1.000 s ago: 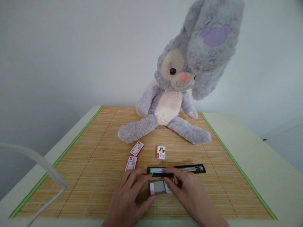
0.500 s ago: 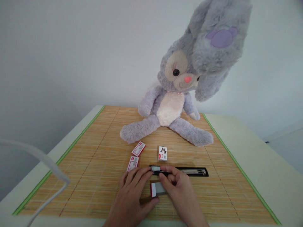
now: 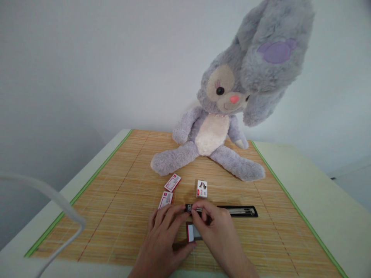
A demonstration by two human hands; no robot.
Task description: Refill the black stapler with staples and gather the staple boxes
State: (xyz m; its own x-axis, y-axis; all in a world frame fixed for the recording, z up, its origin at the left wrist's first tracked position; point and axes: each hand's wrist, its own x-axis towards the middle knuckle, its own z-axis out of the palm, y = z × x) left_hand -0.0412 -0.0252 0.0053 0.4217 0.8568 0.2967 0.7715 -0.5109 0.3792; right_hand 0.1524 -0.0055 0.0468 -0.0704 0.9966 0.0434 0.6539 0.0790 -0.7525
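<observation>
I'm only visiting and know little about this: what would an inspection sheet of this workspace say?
Surface: slatted mat with green edges on a pale table.
Job's things: long black tool with metal parts, perhaps a stapler; small open box, partly hidden.
Clutter: two red-and-white boxes and a white box.
Hands: left hand spread, fingertips by the tool's left end, thumb by the open box; right hand has thumb and forefinger together over the tool, any grip too small to tell.
Cables: blurred white cord-like thing, left.
Surroundings: plush rabbit, plain wall.
</observation>
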